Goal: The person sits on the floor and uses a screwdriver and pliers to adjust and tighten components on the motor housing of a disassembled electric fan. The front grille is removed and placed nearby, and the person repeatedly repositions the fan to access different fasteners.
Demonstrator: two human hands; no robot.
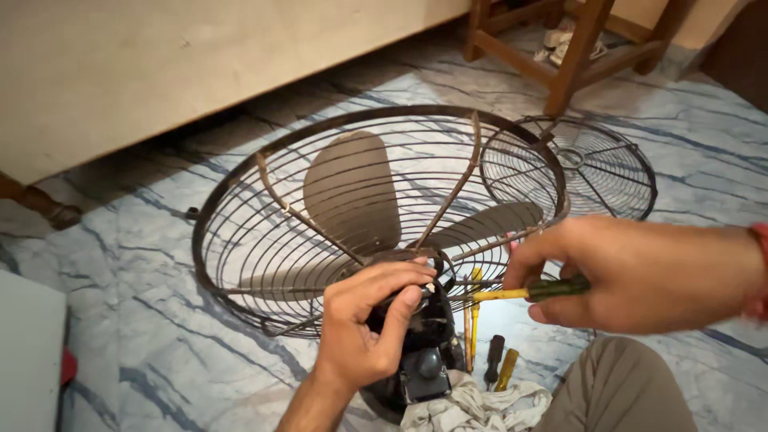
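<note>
Your left hand [368, 320] grips the black motor housing [420, 336] of one fan lying on the marble floor [160, 344], fingers curled at the hub. Your right hand [632, 272] is clenched around one screwdriver [532, 291], its yellow shaft pointing at the hub. Two wire guards are present: the rear guard [240, 232] around three blades [352, 192], and one loose guard [596, 168] beyond. Three more tools [496, 360] lie beside one rag [472, 408].

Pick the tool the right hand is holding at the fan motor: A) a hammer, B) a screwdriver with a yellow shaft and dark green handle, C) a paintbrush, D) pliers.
B: the right hand grips a screwdriver with a yellow shaft and dark green handle, its tip pointed toward the fan motor.
</note>
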